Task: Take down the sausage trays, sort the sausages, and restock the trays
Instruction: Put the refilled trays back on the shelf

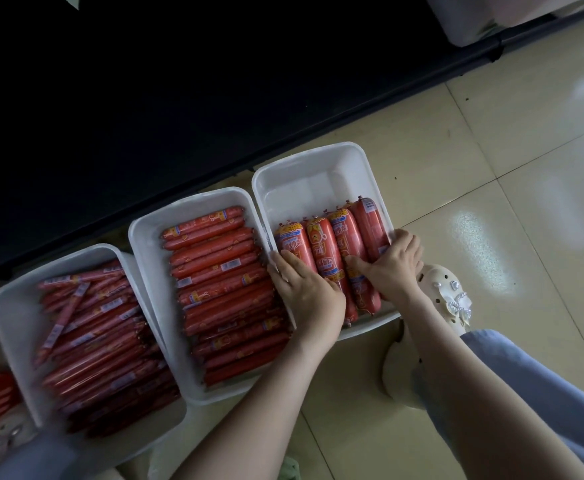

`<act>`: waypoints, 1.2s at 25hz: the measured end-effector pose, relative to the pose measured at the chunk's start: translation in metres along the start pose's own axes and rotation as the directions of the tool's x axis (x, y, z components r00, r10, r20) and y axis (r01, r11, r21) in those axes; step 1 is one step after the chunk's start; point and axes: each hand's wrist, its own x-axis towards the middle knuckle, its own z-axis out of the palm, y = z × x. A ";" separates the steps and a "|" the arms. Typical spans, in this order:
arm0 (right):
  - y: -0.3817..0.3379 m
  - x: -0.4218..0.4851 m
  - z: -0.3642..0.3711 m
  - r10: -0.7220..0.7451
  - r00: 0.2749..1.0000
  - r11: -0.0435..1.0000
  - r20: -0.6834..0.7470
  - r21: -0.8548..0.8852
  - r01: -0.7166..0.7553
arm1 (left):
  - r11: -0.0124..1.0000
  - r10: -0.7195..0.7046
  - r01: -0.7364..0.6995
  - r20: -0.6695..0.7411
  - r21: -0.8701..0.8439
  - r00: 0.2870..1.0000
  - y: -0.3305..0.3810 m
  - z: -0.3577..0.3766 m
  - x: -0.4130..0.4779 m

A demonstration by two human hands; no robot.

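Three white trays are sitting side by side on the tiled floor (491,168) against a dark shelf base (179,98). The person is crouching over the right tray (318,154), where four thick sausages (325,244) are lying in a row in the near half, far half bare. The left hand (304,289) is pressing palm-down, fingers fairly straight, on the leftmost one. The right hand (392,265) is gripping the rightmost, fingers curling over its outer side, thumb spread across the row. The middle tray (145,258) is holding stacked medium sausages (221,278). The left tray (9,317) is holding thin sausages (100,341), some lying askew. A cream shoe (446,299) is touching the right tray.
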 end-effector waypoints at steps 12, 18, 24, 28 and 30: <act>0.026 0.004 -0.014 0.093 0.995 0.978 0.044 0.181 -0.099 | 0.879 0.075 0.032 0.203 -0.476 0.976 -0.012 0.025 0.017; 0.015 -0.011 -0.025 0.001 0.994 0.987 -0.114 0.158 0.017 | 0.777 0.118 0.017 0.172 -0.629 0.978 -0.013 -0.001 0.012; -0.022 -0.012 -0.101 -0.037 0.991 0.989 -0.131 0.140 0.055 | 0.748 0.183 -0.046 0.139 -0.662 0.973 0.034 -0.075 -0.018; -0.054 -0.011 -0.147 -0.070 0.991 0.978 -0.117 0.187 0.092 | 0.722 0.232 -0.116 0.081 -0.683 0.969 0.061 -0.124 -0.024; -0.077 0.000 -0.165 -0.064 0.994 0.976 -0.084 0.201 0.079 | 0.715 0.242 -0.121 0.081 -0.688 0.967 0.078 -0.150 -0.012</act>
